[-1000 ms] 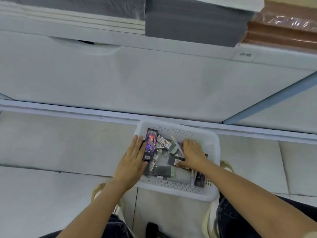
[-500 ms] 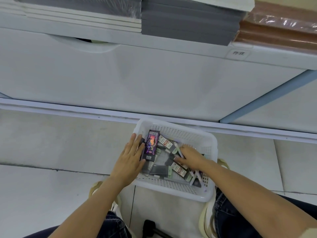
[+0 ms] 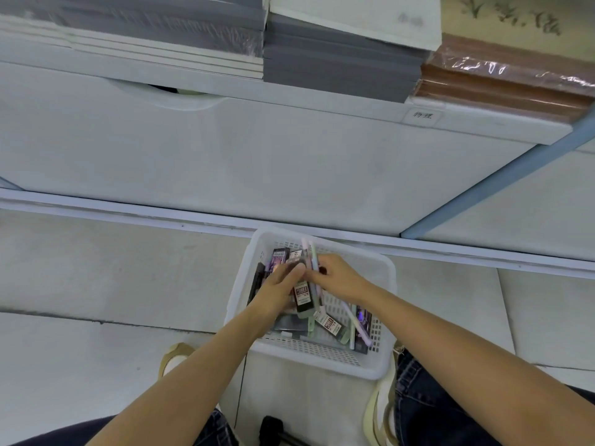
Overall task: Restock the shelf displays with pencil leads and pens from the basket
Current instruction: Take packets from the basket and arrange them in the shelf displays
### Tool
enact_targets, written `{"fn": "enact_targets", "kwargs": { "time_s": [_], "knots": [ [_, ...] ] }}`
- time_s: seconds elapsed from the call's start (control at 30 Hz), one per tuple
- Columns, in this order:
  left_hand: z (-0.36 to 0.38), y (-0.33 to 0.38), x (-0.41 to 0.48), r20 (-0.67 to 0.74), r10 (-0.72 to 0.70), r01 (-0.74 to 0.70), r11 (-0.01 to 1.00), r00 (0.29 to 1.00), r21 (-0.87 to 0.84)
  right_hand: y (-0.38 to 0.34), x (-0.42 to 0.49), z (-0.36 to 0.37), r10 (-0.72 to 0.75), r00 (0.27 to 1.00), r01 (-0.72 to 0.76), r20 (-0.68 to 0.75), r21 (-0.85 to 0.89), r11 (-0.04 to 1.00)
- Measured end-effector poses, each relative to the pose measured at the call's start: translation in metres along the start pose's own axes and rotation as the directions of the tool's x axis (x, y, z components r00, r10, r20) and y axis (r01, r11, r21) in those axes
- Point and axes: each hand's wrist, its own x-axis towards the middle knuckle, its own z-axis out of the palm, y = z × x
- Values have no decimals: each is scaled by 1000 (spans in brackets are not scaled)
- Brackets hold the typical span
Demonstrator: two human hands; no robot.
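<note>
A white plastic basket [image 3: 384, 320] sits on the floor below the shelf. It holds several dark lead packs [image 3: 330, 326] and pastel pens [image 3: 354, 320]. My left hand [image 3: 278, 289] holds a stack of dark lead packs [image 3: 303, 296] over the basket, with a purple pack [image 3: 277, 260] at the top of the stack. My right hand [image 3: 338, 278] grips a bunch of pastel pens [image 3: 309, 252] whose tips stick up past the fingers. The two hands meet over the basket's left half.
A white shelf unit [image 3: 225, 162] rises behind the basket. On its top lie grey paper stacks [image 3: 335, 62] and a brown wrapped stack [image 3: 502, 82]. A blue post [image 3: 495, 175] slants at the right. My knees and shoes flank the basket on the tiled floor.
My right hand has lifted pens out of the basket and moved left to meet my left hand. The left hand now has more packs gathered in it.
</note>
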Motion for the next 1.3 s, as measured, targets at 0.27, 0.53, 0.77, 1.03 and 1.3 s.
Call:
{"fn": "enact_targets", "kwargs": {
  "time_s": [0.27, 0.53, 0.77, 1.03, 1.3],
  "knots": [
    [-2, -13, 3, 36, -14, 15, 1000, 999, -21, 14, -2, 4, 64, 998, -63, -16, 59, 996],
    [-10, -14, 4, 174, -23, 36, 997, 984, -74, 20, -8, 8, 117, 993, -121, 31, 249, 961],
    [-33, -20, 7, 3, -63, 63, 998, 998, -9, 46, -14, -16, 286, 950, -295, -124, -65, 953],
    [-46, -14, 7, -228, 44, -58, 997, 973, -55, 39, 5, 2, 79, 951, -171, -300, -296, 940],
    [-71, -4, -1, -367, 130, -154, 987, 921, -37, 39, 30, 51, 162, 963, -209, -214, -220, 953]
  ]
}}
